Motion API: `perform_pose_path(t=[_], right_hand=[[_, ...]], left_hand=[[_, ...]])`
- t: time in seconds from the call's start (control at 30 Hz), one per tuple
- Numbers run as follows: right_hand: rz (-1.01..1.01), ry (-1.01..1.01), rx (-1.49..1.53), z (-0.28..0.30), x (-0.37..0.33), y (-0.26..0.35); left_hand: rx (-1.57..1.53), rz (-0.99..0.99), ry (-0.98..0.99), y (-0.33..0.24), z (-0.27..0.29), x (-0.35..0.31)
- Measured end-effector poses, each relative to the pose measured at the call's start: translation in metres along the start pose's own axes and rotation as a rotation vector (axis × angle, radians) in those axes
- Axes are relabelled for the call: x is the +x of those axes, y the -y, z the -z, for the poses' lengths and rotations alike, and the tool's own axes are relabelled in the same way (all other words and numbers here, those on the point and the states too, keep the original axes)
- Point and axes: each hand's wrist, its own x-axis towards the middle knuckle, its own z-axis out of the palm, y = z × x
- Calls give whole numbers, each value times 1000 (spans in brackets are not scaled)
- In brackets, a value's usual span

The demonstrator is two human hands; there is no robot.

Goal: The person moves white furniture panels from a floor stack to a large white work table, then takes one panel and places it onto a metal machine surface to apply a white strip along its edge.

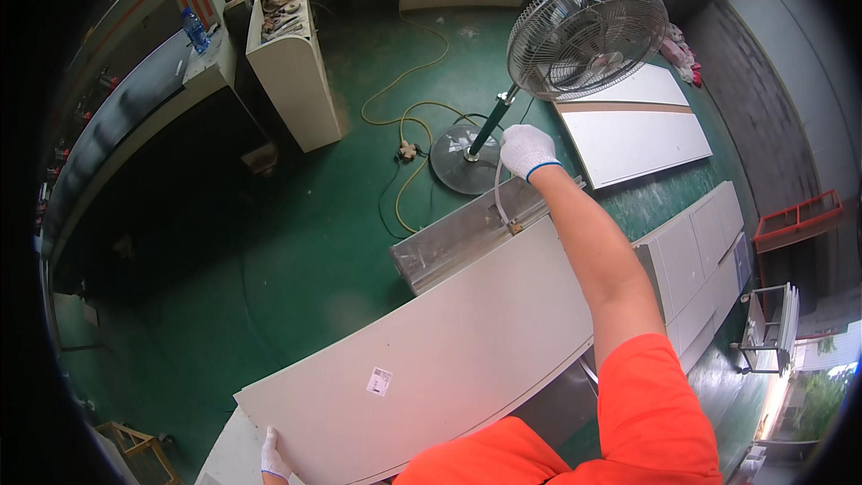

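A long off-white panel (467, 332) with a small printed label (379, 382) lies in front of me. My left hand (273, 460), in a white knit glove, grips its near left end, one digit lying on top and the others hidden. Stretched forward, my gloved right hand (528, 151) is closed in a fist around a pale, curved strip (499, 193). That strip runs down to a small brownish piece (515, 228) at the panel's far edge, beside a dull metal channel (458, 238). What the strip is I cannot make out.
A standing fan (588, 36) rises just beyond my right hand, its round base (456, 162) on the green floor. A yellow cord (395, 81) winds past. White panels (637, 144) and stacked boxes (696, 247) lie rightward. An open bin of gloves or rags (292, 63) stands far left.
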Motion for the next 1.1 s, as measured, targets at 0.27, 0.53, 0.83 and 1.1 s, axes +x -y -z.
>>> perform_pose_path(t=[0.27, 0.53, 0.83, 1.1], right_hand=[[-18, -60, 62, -10, -9, -9], [-9, -26, 59, -18, -22, 0], [130, 542, -230, -50, -62, -2], [53, 240, -32, -25, -88, -28]], left_hand=[[-285, 260, -231, -62, -96, -29], [175, -218, 18, -13, -86, -52], [-26, -24, 32, -6, -9, -5], [-226, 150, -155, -42, -101, -53]])
